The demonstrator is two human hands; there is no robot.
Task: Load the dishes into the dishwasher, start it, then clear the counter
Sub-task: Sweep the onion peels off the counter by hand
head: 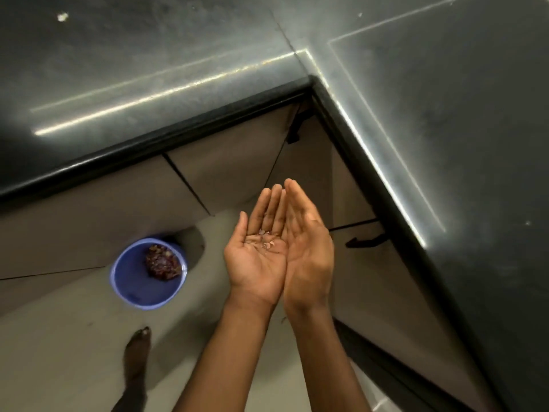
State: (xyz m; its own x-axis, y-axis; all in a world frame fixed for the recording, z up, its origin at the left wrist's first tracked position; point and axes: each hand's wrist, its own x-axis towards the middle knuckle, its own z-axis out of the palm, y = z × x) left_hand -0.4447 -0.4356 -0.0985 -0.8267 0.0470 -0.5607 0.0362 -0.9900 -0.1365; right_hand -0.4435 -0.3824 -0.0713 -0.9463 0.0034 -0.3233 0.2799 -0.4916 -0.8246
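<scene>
Head view: left hand (258,251) and right hand (307,248), palms up, cup crumbs (267,240).

Counter (178,55): dark stone, L-shaped, two runs meeting at an inner corner with a visible seam; black rounded front edge; bright streaks of reflected light along both runs. On it: one pale crumb (62,16) near the far left, a few tiny specks elsewhere. Floor (59,352): pale, smooth. On it: a blue bucket (148,273) standing upright just beside the cabinet fronts, holding a clump of reddish-brown scraps (162,263); a bare foot (137,352) near the bucket.
</scene>
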